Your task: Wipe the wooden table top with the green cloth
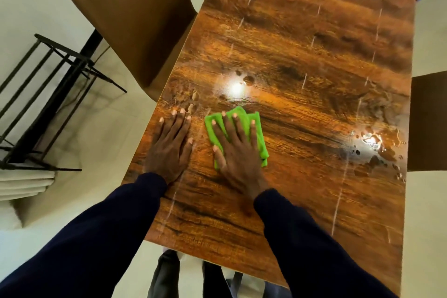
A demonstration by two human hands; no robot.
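Observation:
A glossy wooden table top (302, 60) runs away from me, with water drops and wet patches near its middle and along its right side. A folded green cloth (260, 135) lies flat on the near left part of the table. My right hand (238, 150) presses flat on the cloth with fingers spread, covering most of it. My left hand (170, 145) rests flat on the bare wood just left of the cloth, near the table's left edge, fingers spread and holding nothing. Dark blue sleeves cover both forearms.
A tan chair (130, 19) stands against the table's left edge. A black metal rack (46, 97) sits on the pale floor at far left. A dark chair seat (428, 121) meets the right edge. My legs show below the near edge.

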